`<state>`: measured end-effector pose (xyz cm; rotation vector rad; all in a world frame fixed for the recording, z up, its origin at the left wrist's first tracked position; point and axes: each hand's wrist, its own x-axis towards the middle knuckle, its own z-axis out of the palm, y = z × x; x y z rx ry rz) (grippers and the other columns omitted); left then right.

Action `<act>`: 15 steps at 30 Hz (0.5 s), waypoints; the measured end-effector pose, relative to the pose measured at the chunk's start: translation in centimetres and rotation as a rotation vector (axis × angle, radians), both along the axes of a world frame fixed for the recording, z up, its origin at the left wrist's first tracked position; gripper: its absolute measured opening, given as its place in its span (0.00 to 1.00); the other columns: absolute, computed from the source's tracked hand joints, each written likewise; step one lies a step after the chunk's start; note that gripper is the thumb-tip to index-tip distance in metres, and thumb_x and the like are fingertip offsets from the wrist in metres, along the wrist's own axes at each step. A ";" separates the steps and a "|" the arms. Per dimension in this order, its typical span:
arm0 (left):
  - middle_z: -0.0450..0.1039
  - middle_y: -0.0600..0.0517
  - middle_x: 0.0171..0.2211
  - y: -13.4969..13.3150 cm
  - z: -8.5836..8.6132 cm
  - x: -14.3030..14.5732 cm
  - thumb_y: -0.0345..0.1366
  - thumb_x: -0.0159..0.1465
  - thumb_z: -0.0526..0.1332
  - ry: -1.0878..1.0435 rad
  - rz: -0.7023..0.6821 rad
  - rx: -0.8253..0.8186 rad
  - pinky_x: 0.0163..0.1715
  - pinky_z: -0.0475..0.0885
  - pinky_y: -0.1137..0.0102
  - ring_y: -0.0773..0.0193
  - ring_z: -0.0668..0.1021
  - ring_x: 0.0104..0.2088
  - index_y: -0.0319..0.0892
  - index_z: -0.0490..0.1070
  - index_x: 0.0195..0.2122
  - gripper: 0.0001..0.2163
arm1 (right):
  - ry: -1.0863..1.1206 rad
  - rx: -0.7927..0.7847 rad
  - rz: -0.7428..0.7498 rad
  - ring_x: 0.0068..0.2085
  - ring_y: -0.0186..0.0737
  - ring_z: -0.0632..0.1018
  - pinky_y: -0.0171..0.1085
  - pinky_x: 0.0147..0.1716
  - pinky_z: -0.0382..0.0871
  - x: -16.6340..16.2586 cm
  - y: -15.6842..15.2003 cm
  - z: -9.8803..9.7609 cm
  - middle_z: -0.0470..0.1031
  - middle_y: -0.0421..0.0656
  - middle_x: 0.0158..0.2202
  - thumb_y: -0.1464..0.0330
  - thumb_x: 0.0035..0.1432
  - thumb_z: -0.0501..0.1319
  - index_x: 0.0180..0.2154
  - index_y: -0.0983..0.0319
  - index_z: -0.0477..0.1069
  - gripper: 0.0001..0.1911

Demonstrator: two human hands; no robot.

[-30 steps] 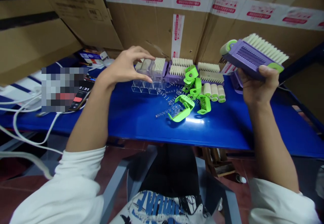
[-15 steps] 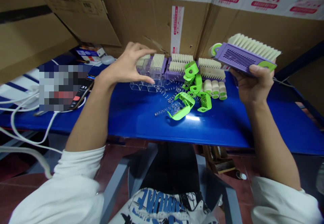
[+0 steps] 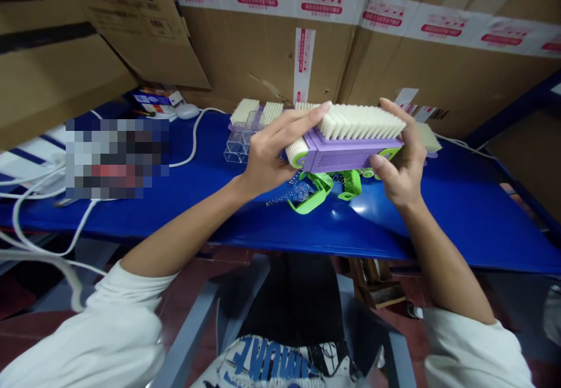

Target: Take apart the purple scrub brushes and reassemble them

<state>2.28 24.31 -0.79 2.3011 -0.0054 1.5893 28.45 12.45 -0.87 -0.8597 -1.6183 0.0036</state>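
A purple brush (image 3: 342,157) with dense cream bristles is raised above the table, bristles up. It has a cream roller with a green end cap at its left end and a green piece at its right. My right hand (image 3: 405,166) grips the right end, thumb on the near side. At the left end, my left hand (image 3: 272,151) is closed about the brush, fingers reaching to the bristles' corner and thumb hidden. Beneath lie bright green plastic clips (image 3: 313,195) and several metal springs (image 3: 287,195). A clear plastic divided holder (image 3: 236,145) stands left of my left hand.
More bristle pieces (image 3: 245,110) stand along the back of the blue table (image 3: 280,230), partly hidden by my hands. White cables (image 3: 195,137) and a blurred-out patch (image 3: 116,157) are at the left. Cardboard (image 3: 258,49) walls the back. A grey chair (image 3: 193,324) is below.
My right hand has brought the brush left to the middle, over the clips. My left hand has moved right from the clear holder and taken the brush's roller end.
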 end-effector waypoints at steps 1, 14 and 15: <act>0.86 0.50 0.65 0.4 -0.1 -0.1 0.63 0.78 0.69 -0.007 -0.006 0.003 0.68 0.86 0.51 0.46 0.88 0.66 0.59 0.80 0.72 0.27 | -0.042 -0.003 -0.048 0.71 0.70 0.81 0.69 0.72 0.77 0.3 -0.3 0.1 0.80 0.47 0.71 0.37 0.61 0.74 0.74 0.47 0.76 0.46; 0.88 0.50 0.61 1.0 -0.8 0.1 0.56 0.77 0.73 -0.030 0.013 0.018 0.60 0.90 0.56 0.51 0.91 0.60 0.58 0.84 0.69 0.22 | 0.044 -0.237 -0.149 0.60 0.60 0.88 0.53 0.49 0.90 0.7 -1.3 1.1 0.87 0.46 0.64 0.61 0.58 0.72 0.68 0.49 0.79 0.36; 0.88 0.50 0.61 1.1 -0.8 0.1 0.55 0.78 0.72 -0.051 0.024 0.028 0.60 0.90 0.56 0.51 0.91 0.59 0.58 0.84 0.69 0.22 | 0.066 -0.267 -0.113 0.61 0.60 0.88 0.53 0.50 0.90 0.8 -1.2 1.3 0.87 0.46 0.63 0.60 0.58 0.72 0.67 0.49 0.79 0.35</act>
